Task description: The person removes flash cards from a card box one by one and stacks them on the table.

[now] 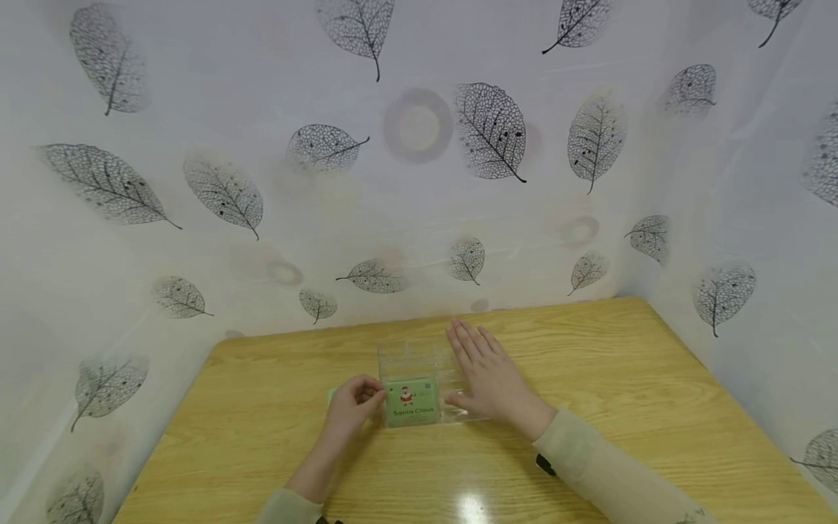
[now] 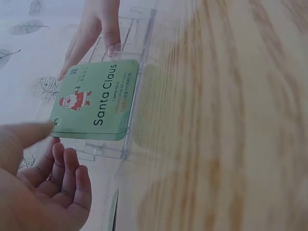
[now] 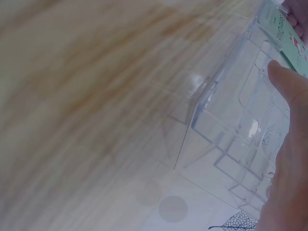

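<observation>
A green Santa Claus flashcard (image 1: 411, 402) lies over the left part of a clear plastic case (image 1: 407, 350). My left hand (image 1: 354, 402) pinches the card's left edge. In the left wrist view the thumb is on the card's punched corner, with a fingertip under it, and a second green edge shows just below the Santa Claus flashcard (image 2: 94, 98). My right hand (image 1: 487, 378) rests with straight fingers on the right part of the case. Up close, the right wrist view shows the thumb over the ribbed clear case (image 3: 226, 125).
Another green card (image 1: 331, 394) lies on the wooden table (image 1: 249, 429), mostly hidden behind my left hand. A white cloth (image 1: 419, 204) with a leaf print hangs behind the table and along both sides.
</observation>
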Tool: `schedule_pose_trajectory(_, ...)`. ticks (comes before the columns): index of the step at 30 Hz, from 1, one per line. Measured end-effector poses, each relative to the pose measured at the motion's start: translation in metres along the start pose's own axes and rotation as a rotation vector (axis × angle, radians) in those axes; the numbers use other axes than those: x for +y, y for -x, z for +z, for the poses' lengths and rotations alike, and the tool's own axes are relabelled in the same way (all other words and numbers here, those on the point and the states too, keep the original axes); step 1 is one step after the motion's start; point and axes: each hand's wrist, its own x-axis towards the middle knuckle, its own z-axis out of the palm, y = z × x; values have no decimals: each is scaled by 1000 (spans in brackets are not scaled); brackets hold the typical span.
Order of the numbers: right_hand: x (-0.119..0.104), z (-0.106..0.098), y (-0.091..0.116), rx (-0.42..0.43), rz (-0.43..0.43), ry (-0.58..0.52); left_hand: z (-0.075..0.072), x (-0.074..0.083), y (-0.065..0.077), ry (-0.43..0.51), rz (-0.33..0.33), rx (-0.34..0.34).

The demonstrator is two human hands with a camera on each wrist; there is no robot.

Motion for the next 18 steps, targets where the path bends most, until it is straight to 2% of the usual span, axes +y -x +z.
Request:
schedule_pose_trajectory(5,1,2,0,12,0,9,1,2,1,17,-23,-11)
schedule_pose_trajectory(18,1,3,0,21,-12,21,3,1,0,11,-9,-8)
